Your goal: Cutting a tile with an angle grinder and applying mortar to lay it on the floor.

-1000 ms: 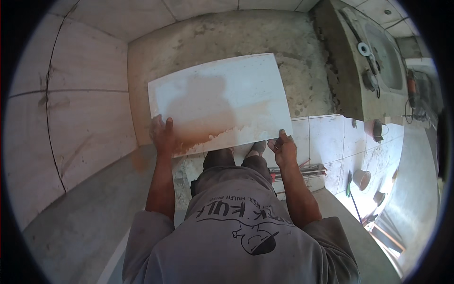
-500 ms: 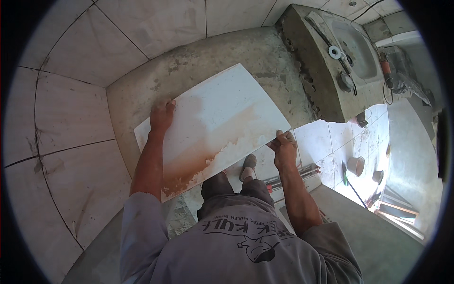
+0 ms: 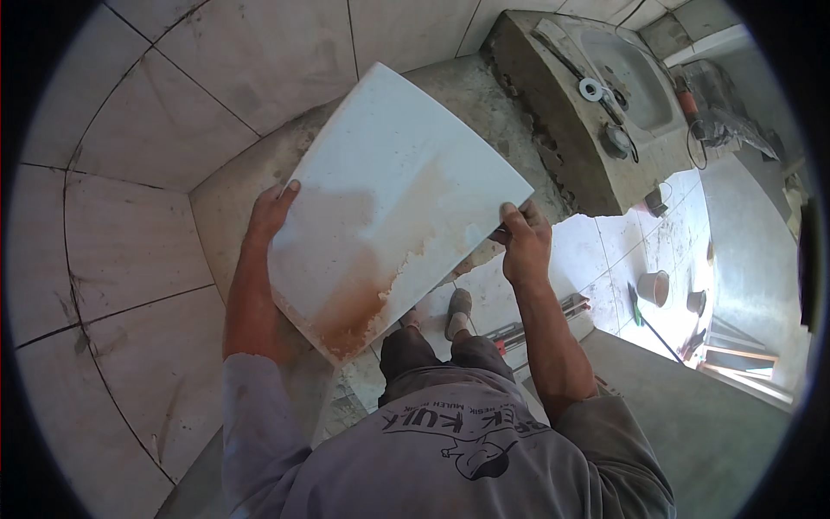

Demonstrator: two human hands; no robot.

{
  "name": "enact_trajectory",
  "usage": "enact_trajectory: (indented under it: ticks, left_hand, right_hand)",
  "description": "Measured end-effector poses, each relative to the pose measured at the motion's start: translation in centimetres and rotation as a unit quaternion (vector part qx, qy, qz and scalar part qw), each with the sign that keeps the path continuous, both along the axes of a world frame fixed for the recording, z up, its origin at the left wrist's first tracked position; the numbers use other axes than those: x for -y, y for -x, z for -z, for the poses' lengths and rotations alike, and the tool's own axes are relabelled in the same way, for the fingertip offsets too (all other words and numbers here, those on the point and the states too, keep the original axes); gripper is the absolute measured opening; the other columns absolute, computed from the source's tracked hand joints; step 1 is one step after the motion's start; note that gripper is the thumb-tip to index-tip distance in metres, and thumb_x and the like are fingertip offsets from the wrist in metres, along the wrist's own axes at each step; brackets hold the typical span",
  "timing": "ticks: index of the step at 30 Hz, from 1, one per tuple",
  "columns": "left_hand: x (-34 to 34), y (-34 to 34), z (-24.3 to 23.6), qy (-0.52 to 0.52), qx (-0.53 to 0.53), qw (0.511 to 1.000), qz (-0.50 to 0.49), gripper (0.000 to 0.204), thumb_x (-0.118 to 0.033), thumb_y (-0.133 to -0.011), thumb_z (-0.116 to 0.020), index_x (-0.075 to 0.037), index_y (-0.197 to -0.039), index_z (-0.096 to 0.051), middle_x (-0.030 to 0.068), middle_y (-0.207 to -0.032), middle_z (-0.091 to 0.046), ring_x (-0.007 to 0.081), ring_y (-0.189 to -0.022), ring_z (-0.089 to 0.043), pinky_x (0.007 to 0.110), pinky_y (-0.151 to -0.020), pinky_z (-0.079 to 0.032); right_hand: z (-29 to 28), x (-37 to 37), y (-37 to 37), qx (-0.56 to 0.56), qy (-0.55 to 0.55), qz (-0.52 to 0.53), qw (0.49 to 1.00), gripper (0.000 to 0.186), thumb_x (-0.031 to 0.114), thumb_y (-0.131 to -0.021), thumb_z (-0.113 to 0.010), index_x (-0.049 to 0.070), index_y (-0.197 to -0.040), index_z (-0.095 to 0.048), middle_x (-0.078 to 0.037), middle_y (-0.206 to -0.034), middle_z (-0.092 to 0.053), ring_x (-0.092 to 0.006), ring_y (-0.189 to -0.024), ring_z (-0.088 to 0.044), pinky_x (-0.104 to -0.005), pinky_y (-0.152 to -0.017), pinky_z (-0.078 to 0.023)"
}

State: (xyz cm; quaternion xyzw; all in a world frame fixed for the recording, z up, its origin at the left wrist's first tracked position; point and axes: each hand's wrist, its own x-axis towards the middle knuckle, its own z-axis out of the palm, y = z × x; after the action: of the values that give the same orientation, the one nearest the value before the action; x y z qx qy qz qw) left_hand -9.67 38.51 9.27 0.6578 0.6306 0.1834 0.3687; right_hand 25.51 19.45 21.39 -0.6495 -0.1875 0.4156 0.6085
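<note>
Tile, large and white with rusty staining, hangs tilted before the tiled wall, left hand and right hand gripping opposite edges; level it squarely, I'd judge, over the bare mortar patch.

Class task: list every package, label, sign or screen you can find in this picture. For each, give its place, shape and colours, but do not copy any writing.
No package, sign or screen shows.
Printed shirt design: on the chest of the person's grey shirt, at the lower middle; dark lettering in a curved band above a dark drawing.
Large tile: held by the left hand and right hand; white with rusty stains and no label.
</note>
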Motion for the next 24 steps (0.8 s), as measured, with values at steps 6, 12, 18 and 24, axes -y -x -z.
enact_trajectory:
  ticks: [6,12,18,24]
  left_hand:
    - [2.5,1.0,-1.0,0.052,0.039,0.996,-0.066,0.073,-0.064,-0.084,-0.049,0.004,-0.105,-0.063,0.0236,-0.091,-0.064,0.0327,-0.086,-0.061,0.040,-0.082,-0.044]
    - [7.7,-2.8,-2.7,0.081,-0.087,0.983,-0.138,0.084,-0.069,-0.084,-0.042,0.011,-0.101,-0.062,0.0328,-0.098,-0.061,0.0468,-0.100,-0.056,0.047,-0.089,-0.042]
    - [13.6,-5.7,-1.0,0.113,-0.070,0.977,-0.170,0.087,-0.070,-0.084,-0.040,0.013,-0.097,-0.062,0.0352,-0.095,-0.060,0.0466,-0.099,-0.057,0.047,-0.088,-0.042]
    - [19.0,-7.9,0.6,0.139,-0.047,0.966,-0.214,0.083,-0.068,-0.087,-0.037,0.011,-0.096,-0.063,0.0311,-0.093,-0.062,0.0444,-0.093,-0.059,0.046,-0.086,-0.043]
  right_hand:
    - [-2.0,-5.1,-1.9,0.055,-0.002,-0.059,0.997,0.018,0.013,-0.086,-0.056,-0.003,-0.095,-0.057,-0.009,-0.085,-0.061,-0.0159,-0.071,-0.059,-0.0306,-0.065,-0.051]
    - [2.5,-9.5,-6.4,0.132,0.074,-0.044,0.988,0.016,0.011,-0.082,-0.056,-0.004,-0.083,-0.061,-0.010,-0.075,-0.059,-0.0180,-0.065,-0.057,-0.0339,-0.058,-0.045]
    - [10.9,-13.0,-10.6,0.144,0.162,-0.068,0.974,0.025,0.010,-0.073,-0.054,-0.010,-0.087,-0.062,-0.018,-0.076,-0.061,-0.0273,-0.069,-0.060,-0.0409,-0.060,-0.046]
    - [12.3,-12.1,-11.1,0.121,0.206,-0.071,0.968,0.020,0.010,-0.076,-0.060,-0.007,-0.085,-0.062,-0.016,-0.080,-0.061,-0.0250,-0.069,-0.058,-0.0413,-0.059,-0.044]
